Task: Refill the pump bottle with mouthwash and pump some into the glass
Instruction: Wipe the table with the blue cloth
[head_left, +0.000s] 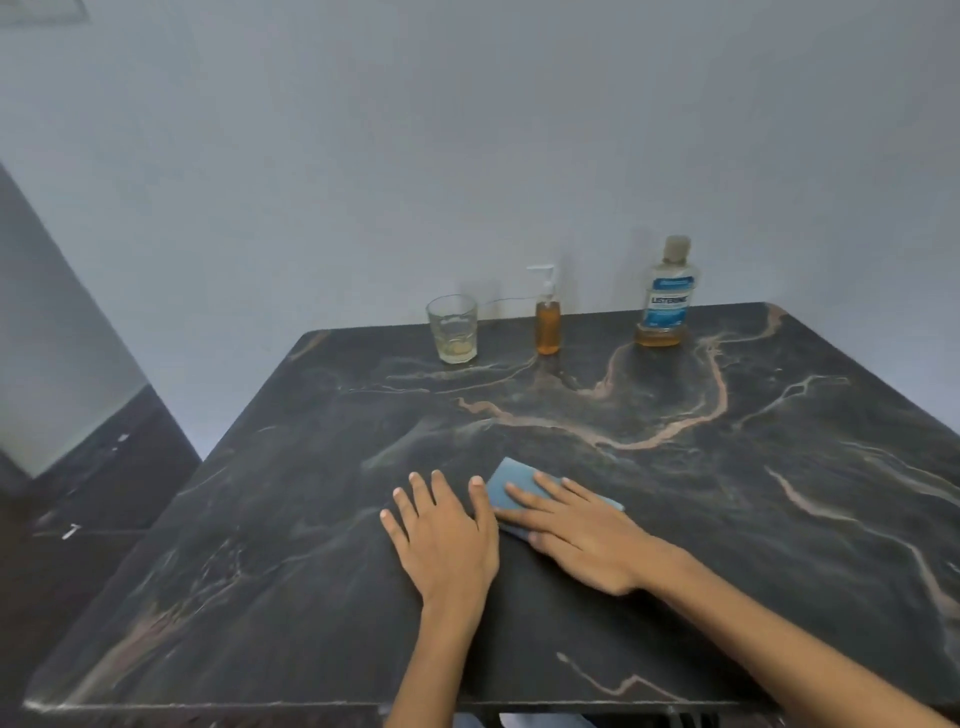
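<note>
Pump bottle: upright at the far edge of the table, between glass and mouthwash bottle; filled with amber liquid nearly to the neck, pump head fitted.
Glass: leftmost of the three, near the pump bottle but apart from it; a shallow pale layer sits in its bottom.
Left hand: flat on the marble table, fingers straight and spread, gripping nothing.
Blue cloth: folded, lying on the near-middle of the table, just right of the left hand.
Right hand: pressed flat on the cloth, fingers extended, not curled round it.
Listerine bottle: farthest right, cap on, only a low amber band left inside.
Stage: likely the clean-up, judging by the full pump bottle and the liquid in the glass.
Risk: a broad wipe towards the far edge could knock the tall, narrow pump bottle over, or nudge the glass and spill what it holds.
Risk: any wet patch missed would leave the dark surface sticky; none can be made out.
</note>
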